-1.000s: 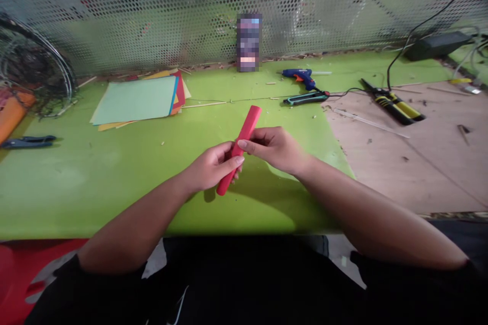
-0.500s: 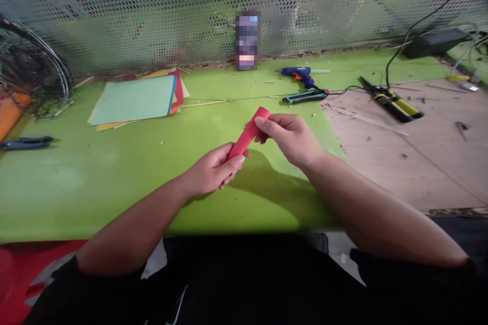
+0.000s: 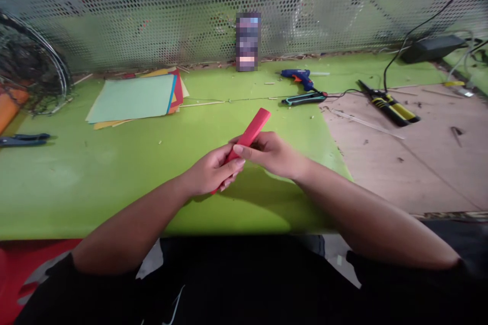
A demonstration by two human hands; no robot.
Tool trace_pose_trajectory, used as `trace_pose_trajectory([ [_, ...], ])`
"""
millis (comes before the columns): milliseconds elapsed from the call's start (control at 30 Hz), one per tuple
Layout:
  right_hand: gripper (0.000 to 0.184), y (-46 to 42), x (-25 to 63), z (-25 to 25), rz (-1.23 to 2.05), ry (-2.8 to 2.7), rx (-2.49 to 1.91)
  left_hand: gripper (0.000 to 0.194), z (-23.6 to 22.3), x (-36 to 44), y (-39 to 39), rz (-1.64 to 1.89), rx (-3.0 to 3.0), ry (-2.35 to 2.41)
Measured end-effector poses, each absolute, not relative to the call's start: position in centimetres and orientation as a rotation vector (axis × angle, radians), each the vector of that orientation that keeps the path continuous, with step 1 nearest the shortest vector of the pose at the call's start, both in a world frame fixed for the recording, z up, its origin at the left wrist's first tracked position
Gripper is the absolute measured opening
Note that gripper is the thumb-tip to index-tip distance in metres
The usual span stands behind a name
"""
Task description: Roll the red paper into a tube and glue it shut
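Both my hands hold a folded red paper strip [image 3: 254, 128] just above the green table [image 3: 95, 172]. My left hand [image 3: 211, 170] is closed round its lower end. My right hand [image 3: 269, 152] pinches the strip near its middle, thumb on top. The strip's upper end sticks out free, pointing up and to the right. Its lower end is mostly hidden by my left fingers.
A stack of coloured paper sheets [image 3: 133, 99] lies at the back left. A blue glue gun [image 3: 299, 77], a cutter [image 3: 303, 98] and yellow-black pliers [image 3: 391, 104] lie at the back right beside a brown board [image 3: 419, 157]. Blue pliers [image 3: 23, 138] sit far left. A perforated metal screen [image 3: 152, 5] closes the back.
My right hand slid from the strip's middle up to its top end, then back down to the middle. The left hand kept its grip on the lower end.
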State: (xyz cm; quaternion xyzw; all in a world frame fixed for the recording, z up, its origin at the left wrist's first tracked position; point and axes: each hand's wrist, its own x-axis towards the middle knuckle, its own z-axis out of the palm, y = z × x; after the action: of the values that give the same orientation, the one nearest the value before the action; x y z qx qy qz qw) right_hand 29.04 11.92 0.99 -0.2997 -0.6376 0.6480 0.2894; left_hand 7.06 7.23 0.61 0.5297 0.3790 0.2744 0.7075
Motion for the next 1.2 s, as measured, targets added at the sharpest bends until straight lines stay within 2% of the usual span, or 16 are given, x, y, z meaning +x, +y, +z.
trace_pose_trajectory([
  [233,0.055,13.4,30.8,1.5,1.418,-1.447,-1.081,0.036,0.5,6.7,7.5,0.610,1.133,0.819],
  [333,0.057,13.4,30.9,1.7,1.448,-1.341,-0.996,0.033,0.5,6.6,7.4,0.629,1.094,0.820],
  [567,0.055,12.0,29.2,1.0,1.759,-1.638,-0.824,0.034,0.5,6.9,7.2,0.604,1.114,0.828],
  [733,0.051,12.7,29.7,0.9,1.576,-1.544,-0.970,0.036,0.5,6.8,7.3,0.599,1.137,0.827],
  [867,0.063,13.2,30.5,1.3,1.483,-1.320,-0.999,0.034,0.5,6.7,7.3,0.601,1.144,0.814],
  [933,0.065,13.0,30.3,1.4,1.527,-1.366,-0.962,0.036,0.7,6.7,7.3,0.589,1.154,0.834],
  [1100,0.055,12.0,29.1,1.3,1.776,-1.696,-0.767,0.046,1.0,6.7,7.2,0.477,1.215,0.896],
  [1200,0.050,12.0,29.1,1.1,1.699,-1.706,-0.802,0.045,1.0,6.5,7.3,0.456,1.268,0.915],
])
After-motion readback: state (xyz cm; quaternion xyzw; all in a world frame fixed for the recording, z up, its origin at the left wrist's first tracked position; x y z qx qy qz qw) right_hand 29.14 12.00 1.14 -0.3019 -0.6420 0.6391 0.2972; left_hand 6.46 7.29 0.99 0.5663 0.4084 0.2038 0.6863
